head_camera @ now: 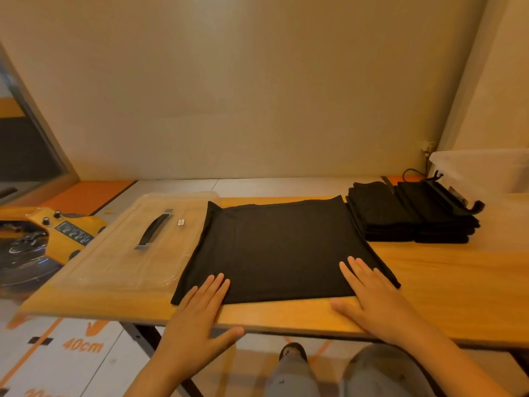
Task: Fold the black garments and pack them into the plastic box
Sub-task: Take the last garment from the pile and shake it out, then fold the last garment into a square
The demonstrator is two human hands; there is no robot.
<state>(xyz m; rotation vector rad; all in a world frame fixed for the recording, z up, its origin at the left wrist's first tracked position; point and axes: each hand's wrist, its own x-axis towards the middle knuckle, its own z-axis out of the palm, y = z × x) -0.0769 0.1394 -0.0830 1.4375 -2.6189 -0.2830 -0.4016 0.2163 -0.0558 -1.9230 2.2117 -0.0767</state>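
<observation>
A black garment (280,247) lies flat on the wooden table (443,282), spread as a rough rectangle. My left hand (197,310) rests palm down with straight fingers on the garment's near left corner. My right hand (375,296) lies flat on its near right corner, fingers spread. Behind it to the right stand two stacks of folded black garments (412,216). The translucent plastic box (483,170) sits at the far right. Its clear lid (134,247) with a dark handle lies flat left of the spread garment.
A yellow machine (43,239) with knobs stands off the table's left end. A black cable (412,173) and a wall socket are behind the stacks. The table's near edge runs just under my wrists; my knees and the floor markings show below.
</observation>
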